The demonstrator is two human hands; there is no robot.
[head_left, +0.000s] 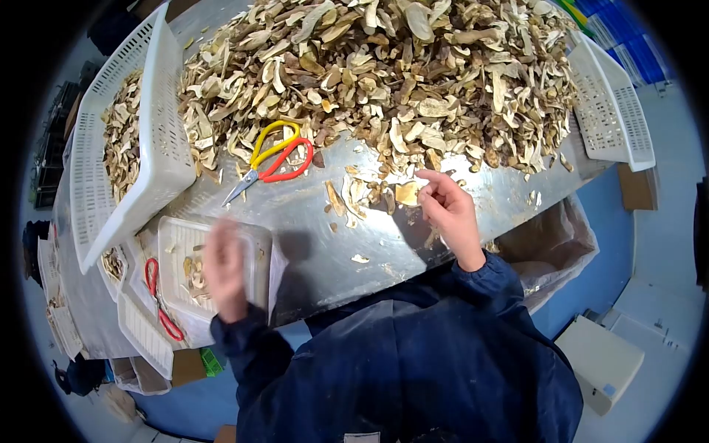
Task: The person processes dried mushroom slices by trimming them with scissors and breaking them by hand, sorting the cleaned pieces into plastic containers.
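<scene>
A large heap of dried mushroom slices covers the back of the metal table. My right hand is over a few loose slices at the heap's front edge, thumb and forefinger curled close together; whatever may be between them is too small to name. Blurred by motion, my left hand is above a shallow white tray that holds a few slices; its fingers are smeared. Scissors with one yellow and one red handle lie on the table between the heap and my left hand.
On the left stands a big white perforated basket with slices inside; another is at the right. Red-handled scissors lie beside the tray. A lined box sits below the table's right edge. White trays overlap at the lower left.
</scene>
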